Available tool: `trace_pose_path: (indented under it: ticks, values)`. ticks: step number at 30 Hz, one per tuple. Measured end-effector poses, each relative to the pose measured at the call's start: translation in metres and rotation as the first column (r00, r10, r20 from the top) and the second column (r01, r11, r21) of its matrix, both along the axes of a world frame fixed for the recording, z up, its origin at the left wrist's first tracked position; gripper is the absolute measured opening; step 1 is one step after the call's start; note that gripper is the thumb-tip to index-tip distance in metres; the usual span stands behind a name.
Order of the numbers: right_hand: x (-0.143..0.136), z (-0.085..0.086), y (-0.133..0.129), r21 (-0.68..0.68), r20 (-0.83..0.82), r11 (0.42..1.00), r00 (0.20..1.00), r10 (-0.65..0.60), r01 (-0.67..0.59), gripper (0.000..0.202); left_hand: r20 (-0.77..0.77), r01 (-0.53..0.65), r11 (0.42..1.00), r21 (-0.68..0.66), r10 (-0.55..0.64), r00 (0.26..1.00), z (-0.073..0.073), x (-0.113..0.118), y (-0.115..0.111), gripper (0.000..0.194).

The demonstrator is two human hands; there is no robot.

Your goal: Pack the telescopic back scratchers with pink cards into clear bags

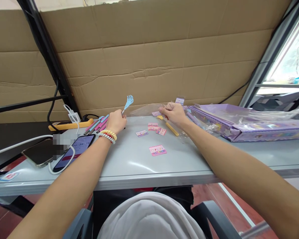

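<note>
My left hand (pixel 116 121), with beaded bracelets at its wrist, is closed round the handle of a small back scratcher with a blue hand-shaped head (pixel 129 101); the head points up. My right hand (pixel 173 113) is closed in a pinch at a clear plastic wrapper (pixel 147 109); its fingers partly hide what they grip. Just below the right hand lies a yellow back scratcher (pixel 172 128). Behind it a printed card (pixel 179 101) shows. Several pink and purple cards (pixel 157 150) lie between my hands. Beside the left hand rest several pink and blue back scratchers (pixel 99 124).
A purple open box (pixel 269 131) with plastic wrapping stands at the right. To the left are a phone with a timer (pixel 76 151), a dark phone (pixel 38 152), a white cable (pixel 73 154) and a yellow-edged device (pixel 72 124). A cardboard wall (pixel 151 59) closes off the back.
</note>
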State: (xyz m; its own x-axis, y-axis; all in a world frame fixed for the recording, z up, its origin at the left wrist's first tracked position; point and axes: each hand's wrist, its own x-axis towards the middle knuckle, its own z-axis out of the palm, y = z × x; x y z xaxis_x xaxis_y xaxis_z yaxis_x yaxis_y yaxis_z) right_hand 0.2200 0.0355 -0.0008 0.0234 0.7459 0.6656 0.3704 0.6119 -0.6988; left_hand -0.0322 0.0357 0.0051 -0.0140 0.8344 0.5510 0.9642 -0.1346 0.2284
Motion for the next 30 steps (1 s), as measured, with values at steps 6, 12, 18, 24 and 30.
trace_pose_path:
  ticks: [6, 12, 18, 24, 30]
  values:
    - [-0.001, 0.002, -0.004, 0.318, 0.153, 0.927, 0.954, -0.257, 0.199, 0.041, 0.025, -0.025, 0.995, 0.092, 0.022, 0.999, 0.003, 0.0, -0.003, 0.016]
    - [-0.012, -0.001, -0.012, 0.56, 0.27, 0.819, 0.907, -0.324, 0.126, 0.029, 0.14, -0.041, 0.983, 0.177, 0.016, 0.99, 0.006, 0.006, -0.009, 0.027]
    - [-0.03, -0.008, -0.018, 0.552, 0.401, 0.834, 0.875, -0.27, 0.004, 0.025, 0.091, -0.059, 0.997, 0.041, 0.055, 0.994, 0.004, 0.008, -0.009, 0.025]
    - [-0.027, -0.005, -0.02, 0.583, 0.429, 0.812, 0.843, -0.325, 0.016, 0.025, 0.096, -0.116, 0.991, -0.064, 0.121, 0.988, 0.004, 0.009, -0.01, 0.041]
    - [-0.02, -0.001, -0.018, 0.563, 0.282, 0.807, 0.875, -0.393, 0.181, 0.023, 0.112, -0.077, 0.988, -0.13, 0.092, 0.989, 0.005, 0.011, -0.014, 0.047]
